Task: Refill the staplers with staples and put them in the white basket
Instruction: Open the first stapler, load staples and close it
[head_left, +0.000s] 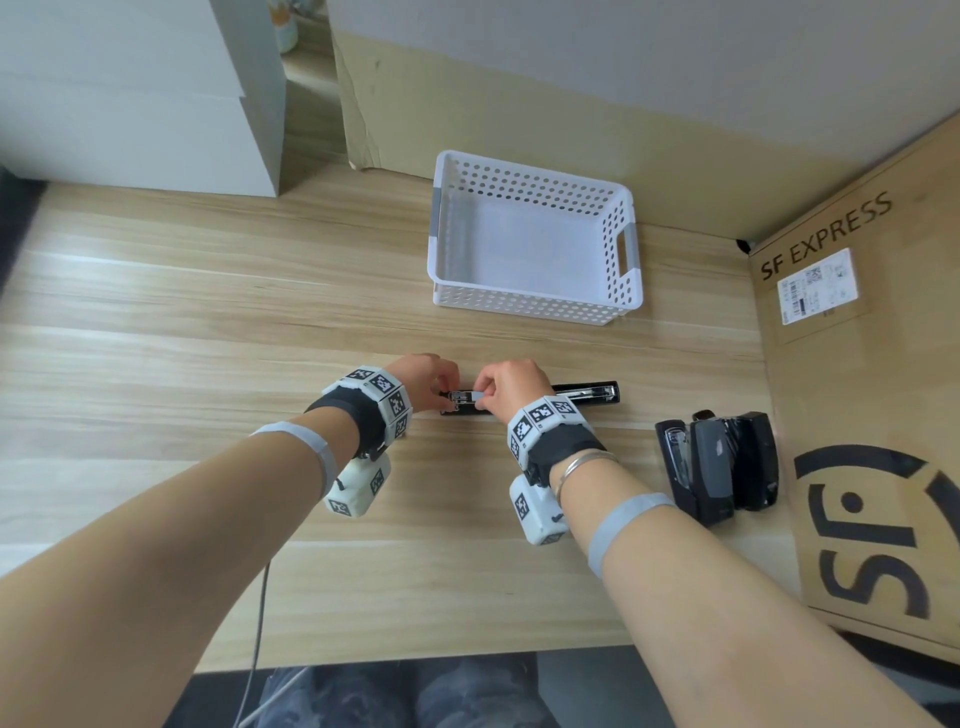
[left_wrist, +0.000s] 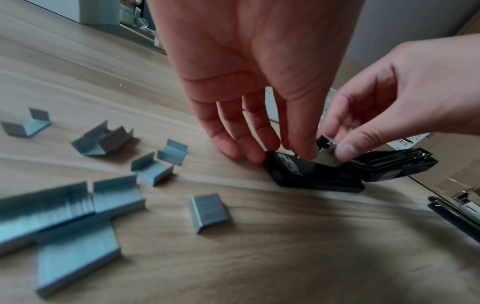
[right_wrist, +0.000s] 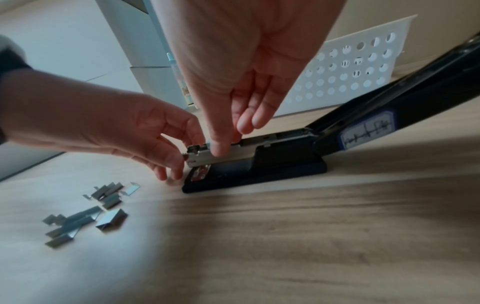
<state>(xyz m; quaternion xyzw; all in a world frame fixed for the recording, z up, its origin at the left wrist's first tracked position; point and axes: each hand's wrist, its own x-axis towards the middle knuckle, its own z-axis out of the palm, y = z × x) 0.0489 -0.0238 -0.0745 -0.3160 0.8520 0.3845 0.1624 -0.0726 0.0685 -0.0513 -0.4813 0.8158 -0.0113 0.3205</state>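
- A black stapler (head_left: 530, 399) lies on the wooden table (head_left: 208, 312) with its top arm swung fully back to the right, so the metal staple channel (right_wrist: 207, 156) is bared
- The left hand (head_left: 421, 382) is at the front end of the stapler; its thumb and forefinger pinch the tip of the metal channel, while its other fingers reach down to the table beside the base
- The right hand (head_left: 511, 387) is just beside the left one, thumb and forefinger pinching the top of the same metal channel from above, the remaining fingers loosely curled
- Whether a strip of staples sits between the right hand's fingertips cannot be told
- Loose staple strips (left_wrist: 78, 205) lie scattered on the table, near the front end of the stapler, on the person's left; in the head view the left forearm hides them
- The white basket (head_left: 535, 239) stands on the table beyond the hands, well apart from the open stapler, with nothing to be seen inside it
- More black staplers (head_left: 719, 465) lie bunched together at the right, close to a cardboard box (head_left: 857, 415) printed with SF EXPRESS
- A white cabinet (head_left: 140, 93) stands at the far left edge of the table
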